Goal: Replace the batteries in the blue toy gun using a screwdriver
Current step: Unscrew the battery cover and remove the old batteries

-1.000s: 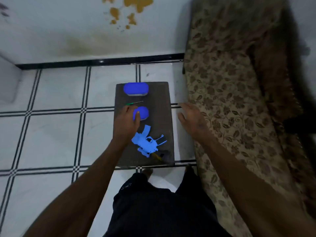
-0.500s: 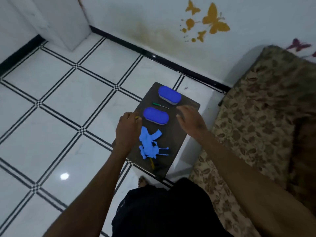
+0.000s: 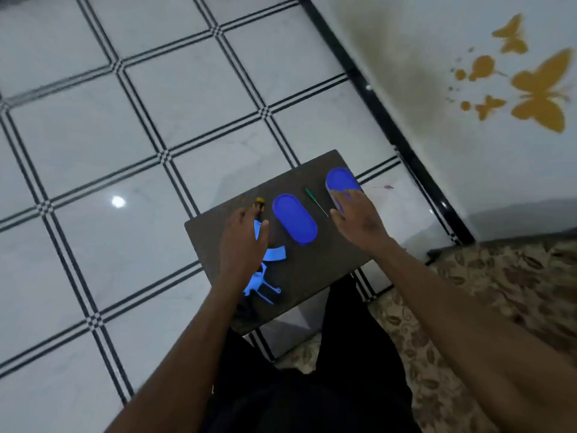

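Lying on dark board [image 3: 312, 270], 7 o'clock part: blue toy gun [image 3: 263, 273] | left hand [image 3: 242, 242] hovering over it, fingers loosely spread, gripping nothing | right hand [image 3: 356, 214] resting relaxed fingers on blue box [image 3: 340, 182] at 1 o'clock | screwdriver [image 3: 316, 201] lying between boxes

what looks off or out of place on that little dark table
Nothing looks spilled or broken. The light blue plastic toy gun lies flat under the left hand, and the thin green-handled screwdriver lies loose between the two blue oval lidded containers.
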Action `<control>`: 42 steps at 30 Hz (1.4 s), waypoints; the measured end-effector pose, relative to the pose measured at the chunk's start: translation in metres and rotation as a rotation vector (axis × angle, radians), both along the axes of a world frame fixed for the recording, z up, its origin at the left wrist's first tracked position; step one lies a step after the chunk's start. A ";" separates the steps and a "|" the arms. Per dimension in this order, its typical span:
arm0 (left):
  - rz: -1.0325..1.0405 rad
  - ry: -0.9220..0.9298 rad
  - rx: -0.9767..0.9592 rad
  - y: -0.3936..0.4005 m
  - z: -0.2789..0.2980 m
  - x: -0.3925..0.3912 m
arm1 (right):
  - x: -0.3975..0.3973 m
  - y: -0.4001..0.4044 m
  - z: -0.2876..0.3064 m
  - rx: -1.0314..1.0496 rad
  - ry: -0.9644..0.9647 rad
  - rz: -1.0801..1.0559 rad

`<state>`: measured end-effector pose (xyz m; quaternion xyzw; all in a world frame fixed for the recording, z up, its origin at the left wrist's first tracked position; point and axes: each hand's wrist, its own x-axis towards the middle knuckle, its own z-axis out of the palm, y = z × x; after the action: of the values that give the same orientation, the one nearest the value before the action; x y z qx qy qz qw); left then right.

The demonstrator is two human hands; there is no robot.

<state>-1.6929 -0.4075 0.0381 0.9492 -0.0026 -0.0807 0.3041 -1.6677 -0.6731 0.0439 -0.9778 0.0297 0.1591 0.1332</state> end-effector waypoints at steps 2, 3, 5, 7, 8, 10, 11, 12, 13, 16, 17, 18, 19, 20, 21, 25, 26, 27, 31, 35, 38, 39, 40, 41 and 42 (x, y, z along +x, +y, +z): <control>0.132 0.035 -0.014 -0.037 -0.031 0.004 | 0.033 -0.023 -0.035 -0.016 0.009 0.111; 0.176 0.031 -0.003 -0.057 -0.052 0.009 | 0.050 -0.035 -0.057 -0.021 0.009 0.156; 0.230 0.010 0.021 -0.089 -0.083 0.014 | 0.069 -0.054 -0.092 -0.032 0.019 0.221; 0.302 0.075 0.021 -0.116 -0.113 0.017 | 0.076 -0.075 -0.125 -0.035 0.012 0.261; 0.335 0.101 0.024 -0.129 -0.129 0.016 | 0.076 -0.085 -0.142 -0.038 -0.001 0.275; 0.357 0.074 0.040 -0.147 -0.156 0.013 | 0.074 -0.100 -0.169 -0.027 -0.001 0.289; 0.355 0.048 0.055 -0.154 -0.167 0.012 | 0.073 -0.105 -0.179 -0.027 0.010 0.292; 0.350 0.015 0.075 -0.159 -0.177 0.011 | 0.070 -0.108 -0.187 -0.023 0.008 0.293; 0.334 -0.017 0.102 -0.166 -0.189 0.008 | 0.066 -0.112 -0.197 -0.025 0.002 0.290; 0.288 -0.139 0.214 -0.181 -0.218 0.005 | 0.063 -0.118 -0.224 -0.034 -0.075 0.265; 0.278 -0.178 0.245 -0.184 -0.224 0.007 | 0.063 -0.118 -0.228 -0.035 -0.103 0.258; 0.271 -0.218 0.268 -0.186 -0.230 0.008 | 0.064 -0.117 -0.233 -0.035 -0.133 0.249; 0.267 -0.266 0.283 -0.188 -0.239 0.009 | 0.066 -0.118 -0.242 -0.037 -0.173 0.241; 0.269 -0.314 0.292 -0.189 -0.247 0.011 | 0.069 -0.119 -0.248 -0.032 -0.215 0.228; 0.270 -0.347 0.300 -0.188 -0.252 0.014 | 0.070 -0.119 -0.252 -0.029 -0.240 0.213; 0.244 -0.462 0.339 -0.188 -0.269 0.022 | 0.069 -0.120 -0.266 -0.012 -0.289 0.155; 0.248 -0.483 0.340 -0.188 -0.271 0.020 | 0.066 -0.119 -0.268 -0.007 -0.291 0.149; 0.258 -0.484 0.330 -0.188 -0.272 0.021 | 0.068 -0.118 -0.269 -0.008 -0.280 0.143; 0.319 -0.487 0.271 -0.198 -0.275 -0.013 | 0.062 -0.121 -0.267 0.014 -0.288 0.139; 0.303 -0.419 0.267 -0.206 -0.280 -0.046 | 0.047 -0.128 -0.259 0.057 -0.238 0.121; 0.322 -0.360 0.235 -0.206 -0.278 -0.052 | 0.045 -0.129 -0.254 0.085 -0.227 0.130; 0.329 -0.357 0.221 -0.206 -0.278 -0.054 | 0.045 -0.130 -0.255 0.093 -0.223 0.130; 0.332 -0.367 0.204 -0.205 -0.277 -0.054 | 0.047 -0.128 -0.253 0.103 -0.224 0.136; 0.333 -0.375 0.177 -0.205 -0.277 -0.054 | 0.049 -0.129 -0.254 0.103 -0.222 0.140; 0.350 -0.368 0.139 -0.203 -0.276 -0.050 | 0.055 -0.128 -0.254 0.103 -0.220 0.142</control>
<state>-1.7427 -0.6101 -0.2378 0.9526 0.1119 0.1471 0.2417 -1.6125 -0.8012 -0.2096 -0.9808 -0.0624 0.0612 0.1743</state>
